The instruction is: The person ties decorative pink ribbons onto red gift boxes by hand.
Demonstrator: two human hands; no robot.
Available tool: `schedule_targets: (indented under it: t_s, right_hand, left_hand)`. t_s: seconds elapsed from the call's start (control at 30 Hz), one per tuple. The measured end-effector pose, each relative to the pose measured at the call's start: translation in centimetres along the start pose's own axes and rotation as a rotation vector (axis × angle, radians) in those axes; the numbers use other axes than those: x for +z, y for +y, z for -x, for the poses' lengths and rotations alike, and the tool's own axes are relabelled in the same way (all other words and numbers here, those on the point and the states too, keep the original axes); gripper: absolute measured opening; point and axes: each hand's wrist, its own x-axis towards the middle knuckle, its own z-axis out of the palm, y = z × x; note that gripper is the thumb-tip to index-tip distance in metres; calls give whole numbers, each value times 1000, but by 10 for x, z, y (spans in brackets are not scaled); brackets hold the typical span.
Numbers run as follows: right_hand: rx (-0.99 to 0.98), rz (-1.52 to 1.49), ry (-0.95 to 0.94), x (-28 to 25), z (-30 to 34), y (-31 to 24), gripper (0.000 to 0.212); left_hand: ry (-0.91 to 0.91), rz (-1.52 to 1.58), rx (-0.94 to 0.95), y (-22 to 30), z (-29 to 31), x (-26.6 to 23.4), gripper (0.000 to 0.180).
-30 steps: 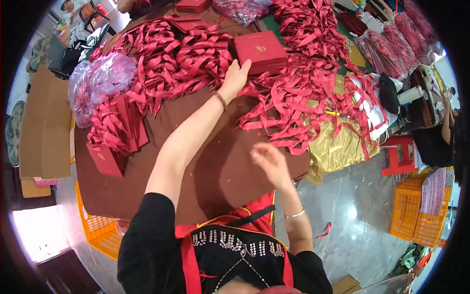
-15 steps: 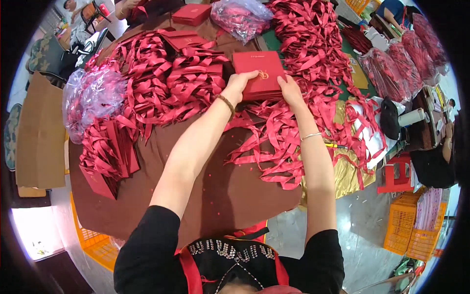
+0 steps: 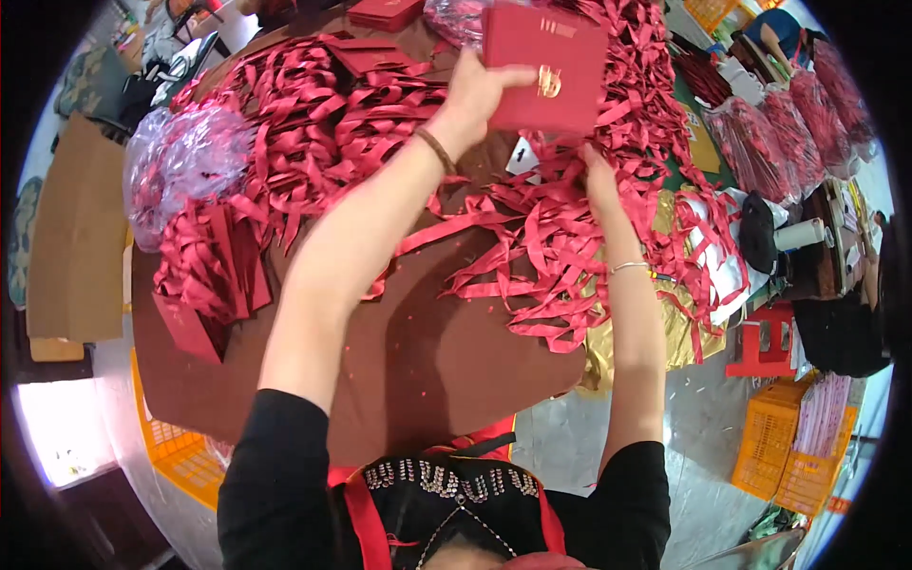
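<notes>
My left hand (image 3: 472, 103) grips the left side of a red folder (image 3: 560, 43) with a gold emblem. The thumb lies across its front, and the folder is held up above the heap of ribbons. Below its lower right corner, my right hand (image 3: 598, 180) has its fingers drawn together among red ribbons (image 3: 532, 223); the fingertips are partly hidden there. A small white tag (image 3: 522, 158) with a dark mark shows between the hands. More red folders (image 3: 366, 57) with ribbons lie in piles to the left.
A brown cloth (image 3: 446, 361) covers the table. Clear plastic bags (image 3: 185, 171) sit on the left; gold fabric (image 3: 655, 328) hangs at the right edge. Orange crates (image 3: 769, 437) stand on the floor at right. Another person (image 3: 774, 33) is at the far right.
The red folder has risen away from the table in my left hand. My right hand has come off its edge and now sits in the ribbons, uncovering the white tag.
</notes>
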Motion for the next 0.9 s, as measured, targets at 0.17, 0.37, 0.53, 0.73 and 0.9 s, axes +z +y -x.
schedule_targets:
  t_s: [0.17, 0.37, 0.53, 0.73, 0.9]
  right_hand:
    - [143, 71, -217, 2, 7, -48, 41]
    - [-142, -31, -373, 36, 94, -102, 58]
    - [-61, -381, -1007, 121, 229, -118, 109]
    - [13, -472, -601, 176, 268, -92, 92]
    - [220, -872, -485, 213, 257, -85, 66]
  left_hand:
    - [-423, -59, 23, 146, 41, -58, 53]
    - [-790, -1244, 46, 185, 107, -106, 67]
    - [-1565, -1458, -437, 133, 124, -60, 70]
    - [-1399, -1597, -266, 118, 127, -80, 66]
    - [77, -1478, 673, 139, 169, -158, 56]
